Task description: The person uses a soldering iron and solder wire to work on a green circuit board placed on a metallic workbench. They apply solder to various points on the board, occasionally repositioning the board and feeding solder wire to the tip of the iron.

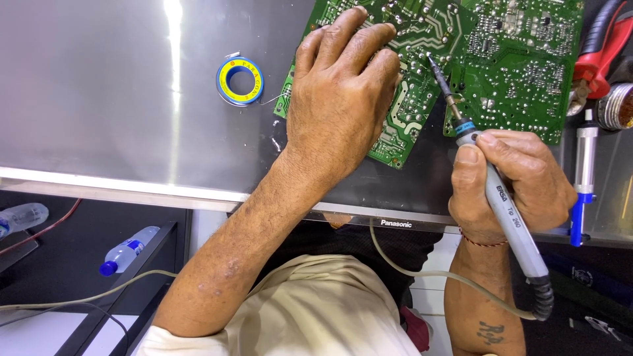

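Cream cloth of the person's shirt (310,310) lies nearest the camera, and from it both forearms reach far over the edge of the wide grey glossy surface (99,99).

On the far right part of this surface lies the large green printed circuit board (521,66), solder side up. It is the biggest thing being worked on. The left hand (339,99) lies flat on the board's left half, fingers spread and pressing down; its grip closes around nothing. To do this step well, I judge this hand should keep the board from sliding and keep its fingers away from the hot tip.

The right hand (511,181) is closed like a pen grip around the grey slim soldering iron (501,198), whose dark tip (433,64) touches, or nearly touches, a joint near the board's middle. A steady wrist on the surface would help, and the beige cable (422,267) should hang loose.

Further right stand a blue and silver desoldering pump (583,171) and red-handled pliers (603,46). Left of the board is a small blue and yellow solder reel (240,81).
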